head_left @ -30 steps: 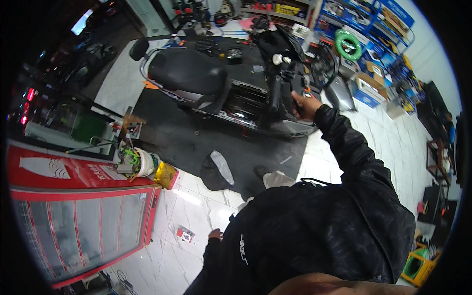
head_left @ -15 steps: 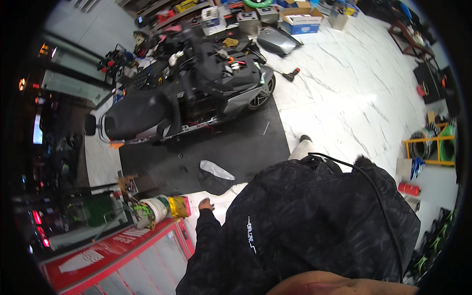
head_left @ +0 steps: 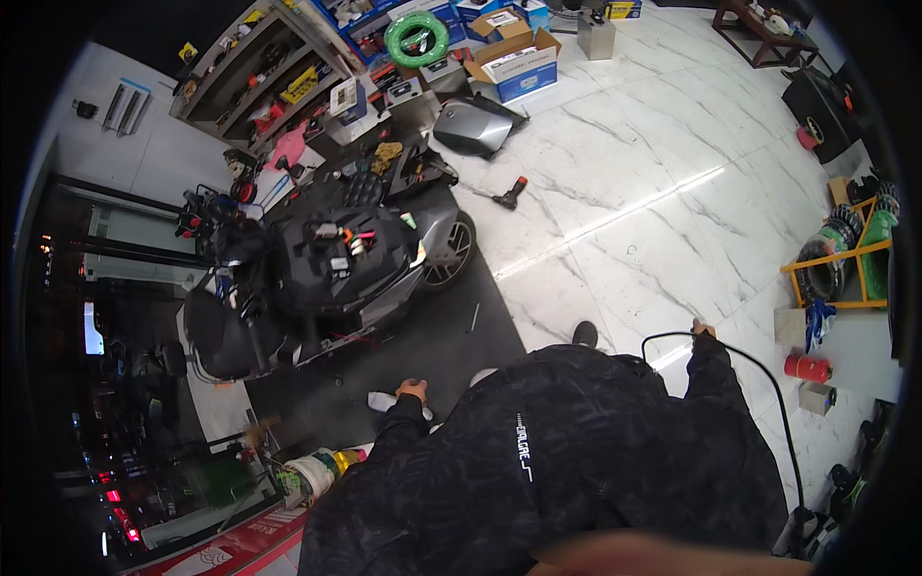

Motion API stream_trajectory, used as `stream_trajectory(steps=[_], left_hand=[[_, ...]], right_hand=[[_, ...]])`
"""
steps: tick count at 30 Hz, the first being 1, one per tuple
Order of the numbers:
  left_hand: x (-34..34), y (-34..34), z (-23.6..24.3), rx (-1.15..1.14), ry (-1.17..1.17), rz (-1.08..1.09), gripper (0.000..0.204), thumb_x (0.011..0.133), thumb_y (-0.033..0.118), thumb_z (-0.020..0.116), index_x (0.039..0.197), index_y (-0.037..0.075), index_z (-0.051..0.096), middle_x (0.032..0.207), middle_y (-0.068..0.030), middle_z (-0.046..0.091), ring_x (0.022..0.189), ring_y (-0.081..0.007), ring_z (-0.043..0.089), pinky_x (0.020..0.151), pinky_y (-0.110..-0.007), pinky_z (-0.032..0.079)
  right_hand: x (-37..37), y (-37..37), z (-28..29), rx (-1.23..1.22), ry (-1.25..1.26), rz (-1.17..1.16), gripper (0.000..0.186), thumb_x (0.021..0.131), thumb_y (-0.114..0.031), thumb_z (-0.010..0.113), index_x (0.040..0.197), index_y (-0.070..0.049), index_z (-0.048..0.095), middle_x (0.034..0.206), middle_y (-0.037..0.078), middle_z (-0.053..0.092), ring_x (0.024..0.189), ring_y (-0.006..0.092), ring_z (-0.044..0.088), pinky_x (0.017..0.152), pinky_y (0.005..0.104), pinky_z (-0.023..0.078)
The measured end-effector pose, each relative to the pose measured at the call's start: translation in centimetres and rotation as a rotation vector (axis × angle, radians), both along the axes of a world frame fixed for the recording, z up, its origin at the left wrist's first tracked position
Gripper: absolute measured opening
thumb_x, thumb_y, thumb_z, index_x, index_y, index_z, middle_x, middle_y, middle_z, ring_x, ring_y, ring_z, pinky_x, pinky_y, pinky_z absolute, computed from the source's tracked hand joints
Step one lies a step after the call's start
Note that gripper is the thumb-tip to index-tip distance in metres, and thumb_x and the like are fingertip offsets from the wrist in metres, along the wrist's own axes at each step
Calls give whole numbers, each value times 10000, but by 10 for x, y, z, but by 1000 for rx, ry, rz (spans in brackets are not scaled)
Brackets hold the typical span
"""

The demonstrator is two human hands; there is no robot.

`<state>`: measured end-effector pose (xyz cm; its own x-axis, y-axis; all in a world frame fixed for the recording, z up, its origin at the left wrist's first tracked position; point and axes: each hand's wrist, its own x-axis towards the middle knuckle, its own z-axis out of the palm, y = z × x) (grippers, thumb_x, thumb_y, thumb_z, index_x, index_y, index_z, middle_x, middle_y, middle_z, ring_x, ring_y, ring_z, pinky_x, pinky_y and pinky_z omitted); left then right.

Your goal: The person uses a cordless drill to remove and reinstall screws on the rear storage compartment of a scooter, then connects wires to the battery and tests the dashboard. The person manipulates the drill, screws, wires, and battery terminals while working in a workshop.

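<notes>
My left hand (head_left: 413, 389) hangs at my left side with its fingers loosely bent and apart, and nothing shows in it. Below it lies a dark cloth or bag with a pale side (head_left: 381, 401), at the black mat's edge. On the right, my right hand (head_left: 704, 329) hangs away from my body over the white floor; a black cable (head_left: 754, 360) crosses close by it. Its fingers are too small to make out. Ahead to the left stands a black and grey scooter (head_left: 375, 302) with body panels off. Loose small parts (head_left: 353, 242) lie on top of it.
A cordless power tool (head_left: 512, 194) and a grey body panel (head_left: 473, 130) lie on the floor beyond the scooter. Cardboard boxes (head_left: 523, 77), a green coil (head_left: 416, 40) and shelves (head_left: 259, 82) stand behind. On the right are a yellow tyre rack (head_left: 834, 259) and a fire extinguisher (head_left: 808, 368).
My view has swung, so the scooter sits lower and further left, and more shelving shows. My right hand has come into sight. My left hand has swung forward, over the pale-sided cloth or bag.
</notes>
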<state>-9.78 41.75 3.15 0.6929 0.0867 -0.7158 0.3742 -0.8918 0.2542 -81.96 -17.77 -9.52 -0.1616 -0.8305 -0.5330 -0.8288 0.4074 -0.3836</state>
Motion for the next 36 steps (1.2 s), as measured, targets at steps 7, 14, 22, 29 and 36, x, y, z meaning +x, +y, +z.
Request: stream_trajectory(steps=[7,14,22,29,36], left_hand=[[56,-121,36,-137,-266,-219,551,936,389,783,1380,82,673,1432,-227,592,1354,-408,556,1163,-460,457],[138,-209,-8,-223,-87,-121,468,973,383,729,1319,68,714,1344,-203,685,1281,-385,631,1105,-477,496],[246,-272,-53,-52,56,-515,477,960,416,650,1239,44,755,1155,-263,753,1141,-430,709,956,-500,563],[244,-290,-56,-18,83,-933,312,1033,250,573,1223,83,756,1245,-250,726,1107,-453,716,923,-552,580],[193,-279,-118,183,250,-228,481,1011,438,582,1353,131,726,1453,-185,652,1341,-396,598,1133,-544,459]], right_hand=[[61,-169,20,-2,100,46,535,1028,-529,584,931,-49,801,631,134,641,555,289,649,554,450,534],[249,-185,55,384,-72,44,466,1046,-493,590,1085,-59,755,807,106,689,681,274,683,648,475,587],[367,-272,186,394,-74,-104,388,1053,-475,631,1111,-102,716,905,60,684,777,252,695,697,457,602],[479,-392,229,368,139,-21,387,1062,-460,572,1166,-107,690,939,72,631,827,269,661,756,486,577],[703,-502,195,424,82,279,383,1060,-447,581,1139,-92,702,888,59,645,763,242,678,701,457,567]])
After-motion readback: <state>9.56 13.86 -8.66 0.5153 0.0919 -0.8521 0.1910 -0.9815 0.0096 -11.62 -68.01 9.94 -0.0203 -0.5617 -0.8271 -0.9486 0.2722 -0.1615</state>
